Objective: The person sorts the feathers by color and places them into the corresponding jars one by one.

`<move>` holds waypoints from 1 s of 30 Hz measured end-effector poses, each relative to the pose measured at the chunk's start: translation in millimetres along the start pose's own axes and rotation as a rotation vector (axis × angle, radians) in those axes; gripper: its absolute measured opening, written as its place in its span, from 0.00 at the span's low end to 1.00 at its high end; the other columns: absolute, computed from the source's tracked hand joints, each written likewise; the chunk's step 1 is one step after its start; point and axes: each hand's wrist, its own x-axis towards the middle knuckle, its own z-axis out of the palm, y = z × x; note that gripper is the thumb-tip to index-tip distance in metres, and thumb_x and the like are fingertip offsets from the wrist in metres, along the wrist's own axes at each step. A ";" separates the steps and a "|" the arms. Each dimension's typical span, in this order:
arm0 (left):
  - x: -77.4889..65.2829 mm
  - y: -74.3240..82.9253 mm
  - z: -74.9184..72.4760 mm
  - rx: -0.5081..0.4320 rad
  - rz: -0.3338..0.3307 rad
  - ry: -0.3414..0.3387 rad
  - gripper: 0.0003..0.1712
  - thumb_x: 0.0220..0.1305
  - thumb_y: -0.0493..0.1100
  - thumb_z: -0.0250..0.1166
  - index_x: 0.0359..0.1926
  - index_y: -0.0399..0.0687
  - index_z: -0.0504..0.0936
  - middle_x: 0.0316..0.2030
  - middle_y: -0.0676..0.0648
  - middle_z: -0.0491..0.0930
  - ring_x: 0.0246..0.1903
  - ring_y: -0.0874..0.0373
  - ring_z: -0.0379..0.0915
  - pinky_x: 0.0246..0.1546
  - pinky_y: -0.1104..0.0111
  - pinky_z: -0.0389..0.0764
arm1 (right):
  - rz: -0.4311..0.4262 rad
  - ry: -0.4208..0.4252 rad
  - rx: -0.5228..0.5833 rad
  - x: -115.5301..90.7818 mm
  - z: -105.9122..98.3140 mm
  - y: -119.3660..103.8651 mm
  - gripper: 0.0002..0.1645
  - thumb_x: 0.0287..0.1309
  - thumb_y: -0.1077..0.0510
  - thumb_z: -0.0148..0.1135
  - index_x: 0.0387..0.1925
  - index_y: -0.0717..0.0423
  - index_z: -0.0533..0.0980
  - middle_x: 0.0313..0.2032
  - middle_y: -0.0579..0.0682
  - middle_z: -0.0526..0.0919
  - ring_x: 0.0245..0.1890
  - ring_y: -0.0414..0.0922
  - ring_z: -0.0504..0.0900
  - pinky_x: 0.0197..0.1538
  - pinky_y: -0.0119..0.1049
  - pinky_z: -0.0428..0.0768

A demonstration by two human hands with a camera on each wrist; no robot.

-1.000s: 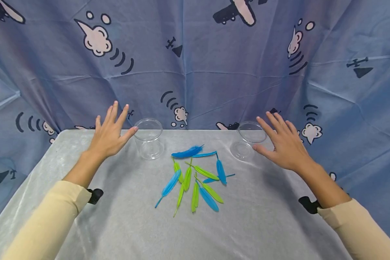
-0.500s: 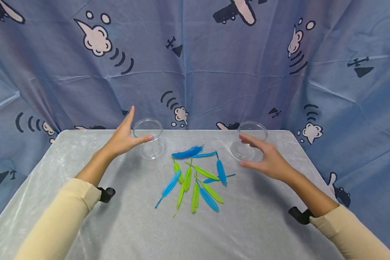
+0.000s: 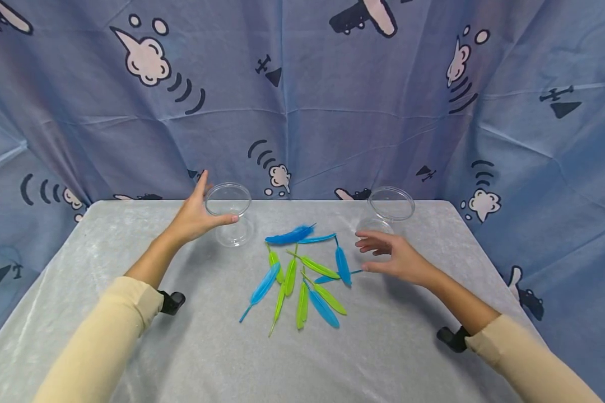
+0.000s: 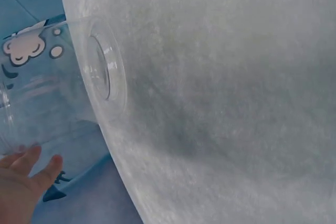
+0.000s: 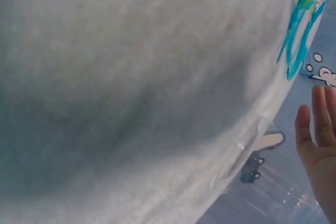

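Observation:
A clear plastic cup stands upright at the back left of the table. My left hand holds it from the left side, thumb across its front and fingers toward its far side. In the left wrist view, the fingertips are right at the cup's wall. My right hand hovers by the right end of the feathers, fingers loosely bent and holding nothing. A blue feather lies just left of it. Several blue and green feathers are scattered across the middle of the table.
A second clear cup stands at the back right, its base partly hidden behind my right hand. The table has a pale grey cover. A blue patterned curtain hangs right behind its far edge.
From spread wide, my left hand has moved right and come around the left cup. My right hand has passed the right cup, moving left and nearer toward the feathers. The feathers lie unchanged.

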 end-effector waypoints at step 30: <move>-0.8 -15.8 19.2 -0.156 -0.018 0.045 0.69 0.47 0.53 0.81 0.79 0.46 0.43 0.75 0.39 0.51 0.72 0.43 0.54 0.66 0.47 0.64 | 0.087 -0.166 -0.076 9.1 20.4 26.2 0.26 0.55 0.69 0.69 0.57 0.64 0.77 0.42 0.48 0.86 0.45 0.47 0.83 0.50 0.42 0.80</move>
